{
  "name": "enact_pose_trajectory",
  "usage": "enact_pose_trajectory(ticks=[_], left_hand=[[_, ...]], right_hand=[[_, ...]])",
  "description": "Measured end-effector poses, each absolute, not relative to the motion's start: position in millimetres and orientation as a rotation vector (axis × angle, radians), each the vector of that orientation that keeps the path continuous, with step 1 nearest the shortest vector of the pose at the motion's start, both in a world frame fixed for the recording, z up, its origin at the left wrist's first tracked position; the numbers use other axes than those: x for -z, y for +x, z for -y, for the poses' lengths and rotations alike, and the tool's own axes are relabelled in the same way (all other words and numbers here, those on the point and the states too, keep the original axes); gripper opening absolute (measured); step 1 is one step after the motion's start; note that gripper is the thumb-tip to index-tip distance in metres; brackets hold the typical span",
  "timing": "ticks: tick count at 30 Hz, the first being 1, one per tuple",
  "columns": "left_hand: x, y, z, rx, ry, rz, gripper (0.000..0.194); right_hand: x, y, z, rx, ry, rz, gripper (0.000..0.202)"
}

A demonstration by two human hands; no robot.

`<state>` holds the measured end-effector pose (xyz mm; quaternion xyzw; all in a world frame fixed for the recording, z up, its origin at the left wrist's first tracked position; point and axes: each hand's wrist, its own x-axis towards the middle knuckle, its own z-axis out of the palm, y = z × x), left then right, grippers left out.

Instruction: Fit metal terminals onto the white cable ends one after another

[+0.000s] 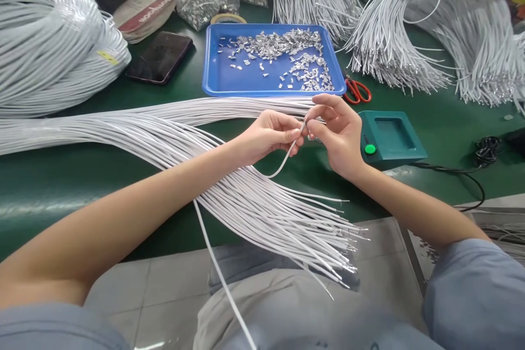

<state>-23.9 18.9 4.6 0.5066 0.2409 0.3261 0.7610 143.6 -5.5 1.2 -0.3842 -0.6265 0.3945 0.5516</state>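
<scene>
White wire (287, 154) is pinched near its tip by the left hand (268, 136), just past the near edge of the surface, while the right hand (338, 131) is closed on a tiny metal clip at that tip; the clip is best pushed on straight, with both hands kept steady. More loose wires (246, 197) are spread over the near edge of the green surface (82, 175), and a blue tray (213, 74) of clips, red scissors (356, 91) and a green box (389, 139) are set behind the hands.
</scene>
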Motion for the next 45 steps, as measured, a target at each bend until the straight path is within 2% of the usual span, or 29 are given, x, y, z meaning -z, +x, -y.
enact_pose_trajectory(ticks=[13, 23, 34, 45], left_hand=[[-1.1, -23.6, -20.0, -0.699, 1.089, -0.483, 0.032], [-3.0, -24.7, -20.1, -0.689, 1.063, -0.483, 0.034], [-0.9, -26.0, -21.6, -0.713, 1.013, -0.477, 0.033], [-0.8, -26.4, -22.9, -0.710, 1.001, -0.446, 0.028]], right_hand=[[-0.4, 144.0, 4.7, -0.961, -0.890, 1.494, 0.025], [2.3, 147.3, 7.5, -0.717, -0.871, 1.595, 0.018], [5.1, 144.1, 5.9, -0.655, -0.792, 1.569, 0.025], [5.4, 144.7, 7.5, -0.678, -0.804, 1.550, 0.012]])
